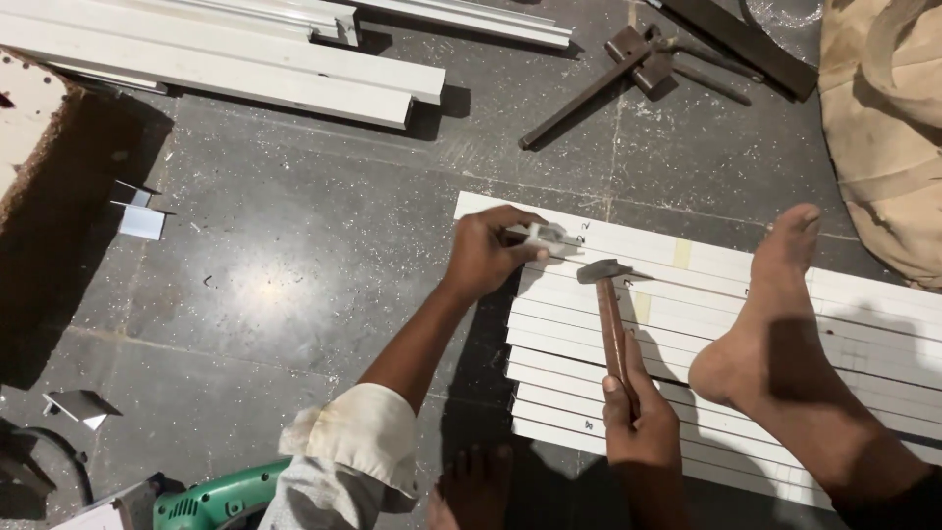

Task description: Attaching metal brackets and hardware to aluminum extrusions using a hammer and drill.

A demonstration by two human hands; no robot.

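Left hand (488, 253): fingers pinch a small metal piece (546, 236) at the left end edge of the white strips (589, 373) lying side by side on the floor (294, 275). Right hand (640, 417): fingers clenched round the hammer (610, 314) handle, head just beside the piece. A bare foot (760, 324) rests on the strips. Open floor lies left of the strips.

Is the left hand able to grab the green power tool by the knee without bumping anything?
Probably yes. The left hand is busy pinching a small metal piece on the white strips, but only bare dark floor lies between it and the green power tool.
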